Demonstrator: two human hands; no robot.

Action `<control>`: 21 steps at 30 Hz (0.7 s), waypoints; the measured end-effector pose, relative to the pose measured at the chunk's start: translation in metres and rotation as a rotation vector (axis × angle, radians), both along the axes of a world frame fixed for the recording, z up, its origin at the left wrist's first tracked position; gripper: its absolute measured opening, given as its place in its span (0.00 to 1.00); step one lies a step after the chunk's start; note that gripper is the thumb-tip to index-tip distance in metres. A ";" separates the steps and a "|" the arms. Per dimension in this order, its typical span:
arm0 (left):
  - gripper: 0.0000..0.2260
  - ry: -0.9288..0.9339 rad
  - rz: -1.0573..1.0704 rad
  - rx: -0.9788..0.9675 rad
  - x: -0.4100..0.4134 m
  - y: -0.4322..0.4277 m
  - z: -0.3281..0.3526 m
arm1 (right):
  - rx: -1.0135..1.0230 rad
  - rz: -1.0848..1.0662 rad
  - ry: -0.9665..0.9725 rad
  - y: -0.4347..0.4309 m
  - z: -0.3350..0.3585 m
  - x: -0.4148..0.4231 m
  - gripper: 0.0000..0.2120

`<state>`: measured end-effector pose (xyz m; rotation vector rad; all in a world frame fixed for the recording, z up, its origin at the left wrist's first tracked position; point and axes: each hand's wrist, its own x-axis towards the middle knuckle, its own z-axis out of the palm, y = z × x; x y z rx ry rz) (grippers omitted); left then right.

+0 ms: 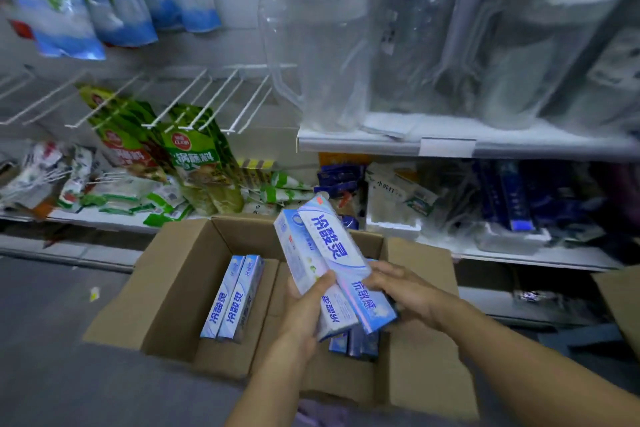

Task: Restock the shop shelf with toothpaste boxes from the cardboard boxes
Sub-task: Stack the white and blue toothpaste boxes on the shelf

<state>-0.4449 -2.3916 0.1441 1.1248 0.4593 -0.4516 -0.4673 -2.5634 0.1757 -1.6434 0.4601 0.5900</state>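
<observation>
An open cardboard box [173, 274] stands on the floor in front of the shelves. Inside it, several blue-and-white toothpaste boxes [232, 298] lie side by side at the left, and more toothpaste boxes [356, 345] show at the right under my hands. I hold a bundle of toothpaste boxes [329, 253] above the carton, tilted up toward the shelf. My left hand [304, 308] grips the bundle's lower left side with the thumb on its front. My right hand [405, 288] holds the bundle's lower right edge, fingers curled onto it.
A white shelf [446, 146] at the upper right carries clear plastic jugs [318, 55]. Below it a lower shelf [519, 253] holds white and dark blue packages. Green sauce packets [194, 152] hang on wire hooks at the left. A second cardboard box [620, 298] stands at the right edge.
</observation>
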 end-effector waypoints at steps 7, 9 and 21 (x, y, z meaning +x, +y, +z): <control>0.16 -0.160 0.009 0.002 -0.072 -0.094 0.076 | -0.086 0.049 -0.214 -0.088 0.085 -0.077 0.21; 0.15 -0.192 -0.015 0.004 -0.089 -0.121 0.095 | -0.146 0.032 -0.275 -0.119 0.107 -0.096 0.20; 0.17 -0.346 -0.008 -0.145 -0.148 -0.283 0.222 | -0.215 -0.083 -0.526 -0.290 0.235 -0.181 0.24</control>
